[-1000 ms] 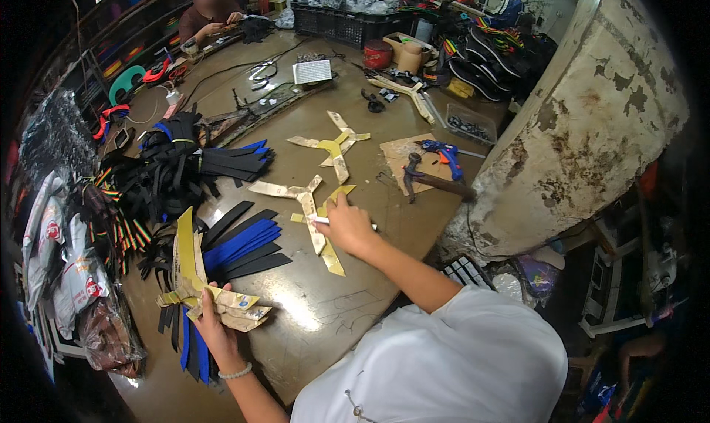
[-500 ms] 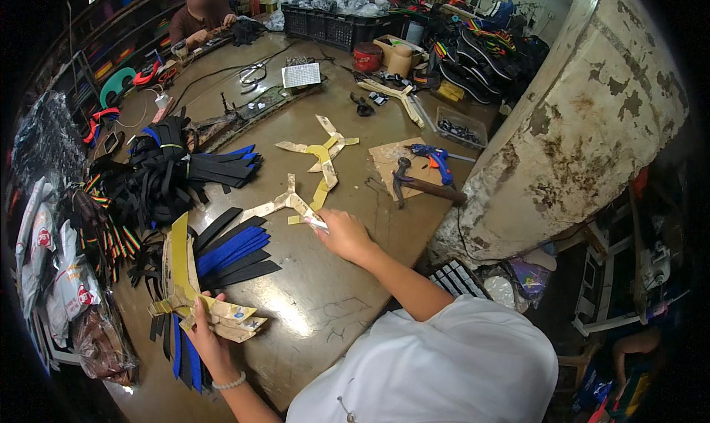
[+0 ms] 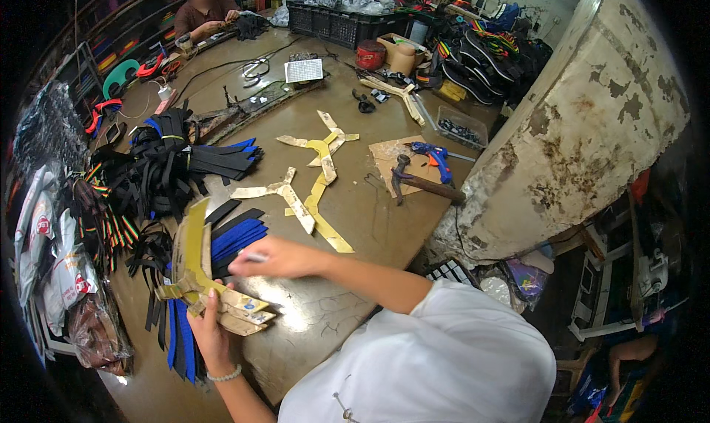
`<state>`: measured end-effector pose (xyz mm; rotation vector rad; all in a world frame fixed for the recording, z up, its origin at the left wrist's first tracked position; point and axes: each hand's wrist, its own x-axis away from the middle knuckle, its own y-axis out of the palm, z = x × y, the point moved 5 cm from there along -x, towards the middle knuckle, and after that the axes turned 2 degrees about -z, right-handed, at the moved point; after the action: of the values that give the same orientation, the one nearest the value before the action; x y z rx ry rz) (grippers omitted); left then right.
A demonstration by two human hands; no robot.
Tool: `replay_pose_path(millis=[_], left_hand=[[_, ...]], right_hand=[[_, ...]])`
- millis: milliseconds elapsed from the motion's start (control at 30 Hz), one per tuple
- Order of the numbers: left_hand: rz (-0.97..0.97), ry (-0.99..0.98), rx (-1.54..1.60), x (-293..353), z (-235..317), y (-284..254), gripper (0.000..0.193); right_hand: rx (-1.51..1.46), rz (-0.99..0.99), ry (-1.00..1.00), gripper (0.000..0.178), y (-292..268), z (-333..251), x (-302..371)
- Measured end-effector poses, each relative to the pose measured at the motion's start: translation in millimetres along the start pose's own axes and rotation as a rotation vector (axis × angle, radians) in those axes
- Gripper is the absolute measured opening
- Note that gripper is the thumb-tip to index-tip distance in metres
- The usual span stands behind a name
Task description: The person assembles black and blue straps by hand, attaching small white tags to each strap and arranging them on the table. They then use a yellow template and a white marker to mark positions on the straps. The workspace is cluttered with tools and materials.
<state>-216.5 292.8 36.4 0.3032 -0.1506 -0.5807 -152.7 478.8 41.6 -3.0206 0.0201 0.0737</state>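
My left hand (image 3: 212, 333) grips a stack of Y-shaped templates (image 3: 196, 256), pale pieces with yellow faces, above the left part of the table. Just right of the stack is my right hand (image 3: 281, 259), its fingers closed on a slim white stick (image 3: 256, 257), perhaps a pen; its exact kind does not show. Past that hand lie loose Y-shaped pieces: a pale one (image 3: 294, 201), a yellow one (image 3: 329, 229) and another pale-and-yellow one (image 3: 325, 148), some overlapping. Blue and black straps (image 3: 235, 238) fan out behind and under the stack.
A hammer (image 3: 425, 186) and a blue glue gun (image 3: 436, 157) rest on cardboard at the right. Bundled black straps (image 3: 148, 171) cover the left side. A peeling pillar (image 3: 562, 127) flanks the table's right edge. Another person (image 3: 203, 16) sits at the far left.
My right hand has moved left and nearer, from the loose Y-shaped pieces to beside the stack, uncovering their lower ends. The stack in my left hand has shifted slightly right.
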Motion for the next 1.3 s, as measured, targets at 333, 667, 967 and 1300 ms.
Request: replay_pose_path(millis=[333,667,967,1300], left_hand=[[-0.059,-0.032,0.025,-7.2,-40.3,-2.3,0.030],[-0.133,-0.103,-0.132,6.1,-33.4,7.6,0.038],[0.060,-0.001,-0.216,-6.7,-24.4,6.2,0.028],[-0.074,-0.207,0.165,-11.9,-43.7,-3.4,0.031]], right_hand=[[0.199,0.098,-0.330,0.047,25.7,8.2,-3.9],[0.146,0.256,-0.251,0.036,16.4,15.2,-2.8],[0.030,0.177,-0.052,0.033,27.5,22.1,-4.6],[-0.065,0.163,0.150,0.025,19.3,30.9,-5.8]])
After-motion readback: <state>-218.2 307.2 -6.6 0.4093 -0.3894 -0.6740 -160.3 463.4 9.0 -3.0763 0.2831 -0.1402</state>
